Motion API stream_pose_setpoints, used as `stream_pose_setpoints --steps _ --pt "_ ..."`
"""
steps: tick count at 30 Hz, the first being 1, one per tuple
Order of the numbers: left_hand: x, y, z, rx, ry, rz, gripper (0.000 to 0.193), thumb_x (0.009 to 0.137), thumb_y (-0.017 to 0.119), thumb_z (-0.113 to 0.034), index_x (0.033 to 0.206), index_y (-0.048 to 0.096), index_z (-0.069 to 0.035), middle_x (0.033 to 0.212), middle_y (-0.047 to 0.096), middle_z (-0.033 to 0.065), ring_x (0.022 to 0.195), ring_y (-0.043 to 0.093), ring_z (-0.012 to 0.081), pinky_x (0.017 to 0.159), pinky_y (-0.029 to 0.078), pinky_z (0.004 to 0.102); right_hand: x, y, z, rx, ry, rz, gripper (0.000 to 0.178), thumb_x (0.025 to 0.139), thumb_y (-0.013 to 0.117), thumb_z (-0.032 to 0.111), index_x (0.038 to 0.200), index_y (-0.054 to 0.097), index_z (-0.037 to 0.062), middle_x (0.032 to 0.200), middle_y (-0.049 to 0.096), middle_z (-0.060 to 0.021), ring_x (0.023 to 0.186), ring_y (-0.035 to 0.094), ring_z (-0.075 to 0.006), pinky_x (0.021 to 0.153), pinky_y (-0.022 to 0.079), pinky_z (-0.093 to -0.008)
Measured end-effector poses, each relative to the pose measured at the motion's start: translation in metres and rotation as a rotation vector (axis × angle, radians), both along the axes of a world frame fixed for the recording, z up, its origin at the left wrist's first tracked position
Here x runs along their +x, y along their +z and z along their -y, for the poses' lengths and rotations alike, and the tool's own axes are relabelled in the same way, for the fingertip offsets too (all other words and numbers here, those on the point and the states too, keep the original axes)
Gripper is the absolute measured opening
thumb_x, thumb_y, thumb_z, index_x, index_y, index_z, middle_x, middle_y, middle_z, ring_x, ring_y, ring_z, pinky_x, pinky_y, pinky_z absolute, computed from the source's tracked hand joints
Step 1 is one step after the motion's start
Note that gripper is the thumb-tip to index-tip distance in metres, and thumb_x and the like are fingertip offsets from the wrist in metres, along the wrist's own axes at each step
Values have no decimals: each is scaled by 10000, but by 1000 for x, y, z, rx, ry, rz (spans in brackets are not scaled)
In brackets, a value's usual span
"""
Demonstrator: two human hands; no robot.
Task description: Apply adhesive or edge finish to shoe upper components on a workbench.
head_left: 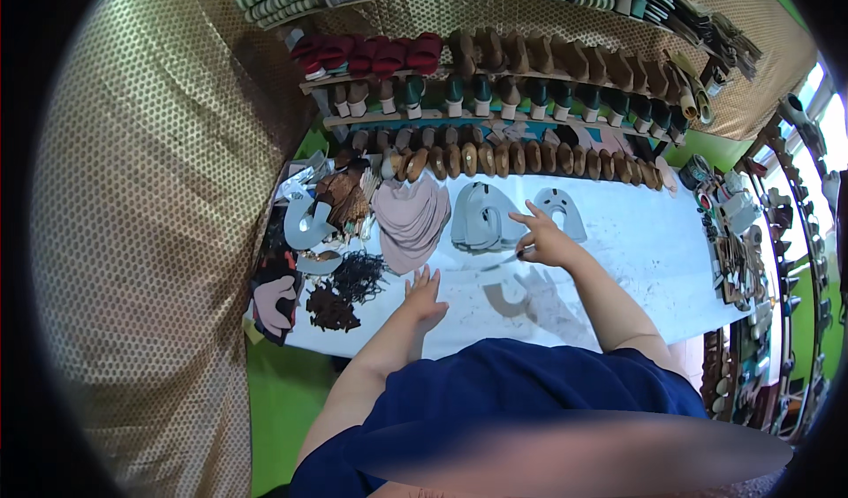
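My left hand (426,298) is low over the white table, its fingers stretched out and nothing in it. Just beyond it lies a fanned stack of pale pink, rounded pieces (412,220). My right hand (546,240) hovers with its fingers spread, holding nothing that I can see. Near its fingertips stands a stack of grey U-shaped pieces (477,220). A smaller group of grey U-shaped pieces (570,215) lies to its right, partly behind the hand. Nearer to me, a grey-brown curved piece (503,300) lies beside the hand's shadow.
Black strips (358,275) and dark brown scraps (333,309) are heaped at the table's left, near a loose grey curved piece (306,222). Shoe lasts (495,157) line the back edge. Red slippers (389,54) fill a shelf above. Tools and cans (729,211) crowd the right end.
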State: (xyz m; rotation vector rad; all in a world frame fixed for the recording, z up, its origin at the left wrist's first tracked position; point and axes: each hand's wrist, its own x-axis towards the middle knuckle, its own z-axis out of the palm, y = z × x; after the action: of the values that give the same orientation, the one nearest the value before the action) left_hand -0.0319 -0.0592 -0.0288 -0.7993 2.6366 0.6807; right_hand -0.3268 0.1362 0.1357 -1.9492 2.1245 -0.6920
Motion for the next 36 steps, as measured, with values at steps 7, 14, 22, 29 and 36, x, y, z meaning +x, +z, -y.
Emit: stream_pose_setpoints --steps 7,14,22,29,36 --pt "103 14 -15 -126 14 -284 815 813 677 -273 1539 335 -131 1625 260 134 1517 173 341 1192 116 602 65 -22 43 529 384 -90 292 685 812 256 953 797 141 1465 523 -98 1406 351 -422 1111 370 -483" --pt "195 25 6 -429 437 -234 885 799 680 -325 1558 271 -125 1648 127 181 1508 69 450 1163 54 660 187 -113 172 810 682 -267 432 657 828 379 1004 767 127 1348 609 -109 1341 440 -374 1031 439 -493" --pt "262 3 33 -255 852 -18 1249 750 715 -622 1588 -33 -78 1644 -100 227 1508 -94 444 1169 1 642 233 -138 180 287 161 -166 423 862 654 289 1246 635 115 1411 529 -96 1398 389 -350 1124 303 -612" --pt "265 20 52 -48 887 198 1398 665 720 -741 1579 -103 -76 1639 -154 211 1504 -155 423 1178 -21 617 256 -153 106 220 91 -185 765 887 605 520 1525 338 193 1587 297 -146 1491 225 -359 1148 182 -667" --pt "262 28 62 42 768 343 1432 623 714 -807 1585 -125 -158 1615 -211 243 1477 -221 453 1170 -38 624 270 -159 90 422 138 -257 816 893 472 697 1575 233 317 1654 134 -143 1527 57 -390 1133 43 -724"
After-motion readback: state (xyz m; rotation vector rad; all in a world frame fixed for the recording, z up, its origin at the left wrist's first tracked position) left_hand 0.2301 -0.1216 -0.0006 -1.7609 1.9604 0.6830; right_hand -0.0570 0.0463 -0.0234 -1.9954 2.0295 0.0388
